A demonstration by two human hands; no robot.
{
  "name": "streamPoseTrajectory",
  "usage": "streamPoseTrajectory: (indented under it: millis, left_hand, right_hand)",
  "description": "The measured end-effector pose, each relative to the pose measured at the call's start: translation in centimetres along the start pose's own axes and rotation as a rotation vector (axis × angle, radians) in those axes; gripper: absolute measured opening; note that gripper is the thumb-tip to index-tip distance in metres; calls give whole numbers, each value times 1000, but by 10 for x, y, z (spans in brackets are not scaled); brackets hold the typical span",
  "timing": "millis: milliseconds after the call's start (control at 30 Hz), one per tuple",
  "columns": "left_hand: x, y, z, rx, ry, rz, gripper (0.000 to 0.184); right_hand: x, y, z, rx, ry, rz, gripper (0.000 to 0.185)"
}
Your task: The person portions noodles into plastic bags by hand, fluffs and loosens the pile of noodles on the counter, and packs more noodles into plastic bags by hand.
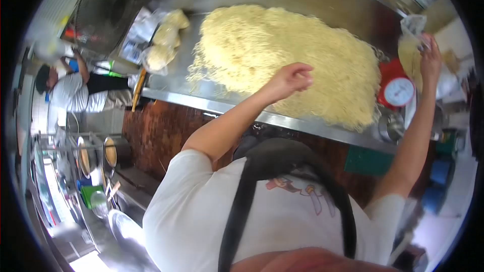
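One broad heap of pale yellow noodles (327,55) covers most of a stainless-steel worktop (184,78), loose strands straggling at its left edge. Two bare hands, both the wearer's own, reach forward. Left hand (290,81): held above the front part of the heap, fingers loosely curled toward the thumb; whether they close on anything cannot be told. Right hand (430,60): raised at the far right, fingers gripping one clear plastic bag (413,23) near its top; pale yellow matter shows just below and beside the hand.

One red dial scale (398,91), with a single round white face, stands against the right end of the heap. One metal vessel (390,126) sits near the worktop's front right corner, in front of the scale. Several filled clear bags (162,45), at least two, lie clustered at the left end, well apart from the left hand; overlap prevents an exact count.

Surroundings: one co-worker (70,93) in a light shirt and dark cap at far left; two round pots (112,152) side by side at lower left; two blue containers (439,171) at far right.
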State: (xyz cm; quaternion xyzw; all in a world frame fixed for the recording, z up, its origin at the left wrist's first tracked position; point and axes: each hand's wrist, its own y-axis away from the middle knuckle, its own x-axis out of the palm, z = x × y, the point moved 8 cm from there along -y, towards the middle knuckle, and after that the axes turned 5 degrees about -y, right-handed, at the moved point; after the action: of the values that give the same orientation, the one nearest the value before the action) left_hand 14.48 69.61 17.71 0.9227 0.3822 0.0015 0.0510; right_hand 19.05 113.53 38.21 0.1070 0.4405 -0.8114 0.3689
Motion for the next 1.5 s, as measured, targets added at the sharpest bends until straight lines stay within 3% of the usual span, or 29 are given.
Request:
streamPoseTrajectory:
  millis: [33, 133, 200, 233, 267, 333, 433, 500, 567, 633, 700, 767, 800, 933, 1000, 1067, 1100, 1200, 1500]
  left_hand:
    - [-11, 0, -10, 9, -106, -9, 55]
    - [-43, 1, -31, 183, -178, -16, 75]
    - [-80, 15, -45, 294, -248, -66, 85]
    - [-96, 23, -51, 345, -288, -85, 90]
    - [-113, 32, -55, 376, -364, -94, 94]
    - [-156, 54, -67, 442, -528, -111, 101]
    - [-226, 94, -66, 251, -574, 55, 90]
    - [-278, 129, -59, 10, -635, 88, 57]
    - [-343, 171, -50, 192, -673, -139, 21]
    - [-414, 218, -32, 168, -541, -353, 23]
    - [-471, 254, -12, 21, -365, -453, 21]
    - [-510, 272, -12, 4, -294, -565, 18]
    - [-537, 274, -4, -34, -384, -589, 11]
    - [-620, 245, 23, -157, -689, -573, 16]
    - [-664, 229, 67, -273, -828, -545, 22]
    - [-710, 231, 130, -233, -1054, -689, 29]
    - [-722, 231, 150, -209, -1165, -761, 33]
    - [-729, 238, 174, -397, -1166, -877, 40]
    - [-732, 263, 153, -350, -900, -1064, 38]
  right_hand:
    - [21, 7, 33, 147, -39, 4, 36]
    - [78, 24, 110, 116, 59, 171, 26]
    - [130, 57, 146, 113, -225, 152, 22]
    - [171, 72, 188, 90, -437, 373, 18]
    - [210, 95, 212, 215, -622, 506, 17]
    - [276, 128, 282, 95, -588, 678, 24]
    - [370, 163, 366, 111, -746, 916, 20]
    - [422, 178, 409, 48, -847, 1028, 18]
    - [453, 189, 452, -42, -883, 1178, 20]
    - [468, 199, 486, -57, -837, 1352, 27]
    - [475, 197, 486, -167, -723, 1336, 33]
    - [483, 194, 472, -190, -625, 1331, 36]
    - [488, 196, 459, -157, -587, 1344, 36]
    - [496, 204, 430, -75, -425, 1390, 36]
    - [496, 211, 420, -46, -385, 1404, 36]
    - [495, 214, 415, -48, -366, 1385, 36]
    - [492, 216, 412, -28, -371, 1380, 36]
    - [487, 217, 401, 34, -392, 1355, 37]
    - [472, 222, 372, 129, -399, 1313, 37]
